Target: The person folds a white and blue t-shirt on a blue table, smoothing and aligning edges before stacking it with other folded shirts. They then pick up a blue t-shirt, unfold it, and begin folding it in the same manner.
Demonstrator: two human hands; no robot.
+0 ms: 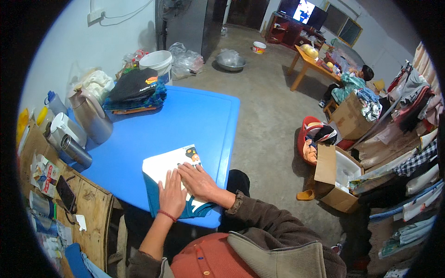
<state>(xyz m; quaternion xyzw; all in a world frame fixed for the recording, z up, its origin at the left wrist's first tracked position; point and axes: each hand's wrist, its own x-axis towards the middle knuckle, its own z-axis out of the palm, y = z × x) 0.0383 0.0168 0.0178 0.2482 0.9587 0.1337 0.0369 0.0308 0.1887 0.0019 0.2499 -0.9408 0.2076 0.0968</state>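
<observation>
A white and teal garment (pixel 156 166) with a printed cartoon figure lies folded on the blue table (pixel 194 114), near its front edge. My left hand (pixel 172 194) rests flat on the garment's middle, a red cord round the wrist. Just right of it, my right hand (pixel 198 180) lies palm down on the same cloth, its fingertips beside the print. Neither hand grips the fabric. Farther back on the table is a stack of folded clothes with a black printed garment (pixel 134 85) on top.
Along the table's left side stand a metal thermos jug (pixel 91 114), a white pitcher (pixel 67 128) and a steel tumbler (pixel 76 151). A wooden table (pixel 87 198) holds a phone (pixel 66 193). Right, on the floor, are a red basket (pixel 301 153) and cardboard box (pixel 325 166). A person (pixel 349 83) sits beyond.
</observation>
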